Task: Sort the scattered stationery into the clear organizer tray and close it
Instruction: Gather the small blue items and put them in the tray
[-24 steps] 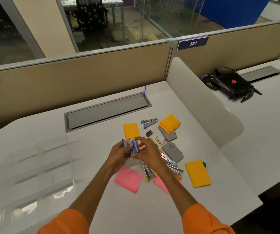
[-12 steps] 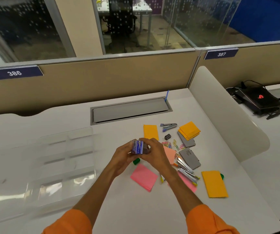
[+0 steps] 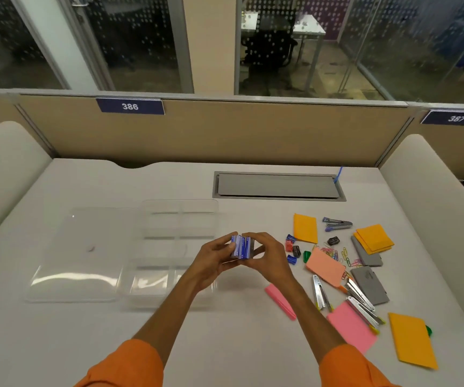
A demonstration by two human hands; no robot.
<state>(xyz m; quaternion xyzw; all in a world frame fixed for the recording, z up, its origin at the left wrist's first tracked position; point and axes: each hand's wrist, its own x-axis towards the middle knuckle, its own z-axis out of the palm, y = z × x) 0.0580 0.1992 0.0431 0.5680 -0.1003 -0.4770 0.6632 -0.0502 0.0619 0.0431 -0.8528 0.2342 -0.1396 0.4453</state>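
Leftward is where both hands have carried the stack of blue boxes (image 3: 241, 247). Half a second ago they hung beside the pink note in the scattered pile, and now they sit over the right edge of the clear organizer tray (image 3: 179, 219).

The white tabletop (image 3: 113, 344) carries everything. The tray lies left of centre with its divided compartments facing up, and its lid (image 3: 85, 247) lies open flat on its left side.

The left hand (image 3: 211, 263) curls its fingers round the stack's left side. The right hand (image 3: 268, 258) pinches the right side between thumb and fingertips. Each grip is therefore closed on the boxes, which sit between the two palms, clear of the tabletop. The boxes stand side by side with their blue printed faces toward the camera. Their long edges run up and away from the person; which end leads cannot be told.

Well to the right lie orange note pads (image 3: 304, 227), pink notes (image 3: 351, 328), staple strips (image 3: 362, 300), a small stapler (image 3: 337, 222) and coloured paper clips (image 3: 334, 252).
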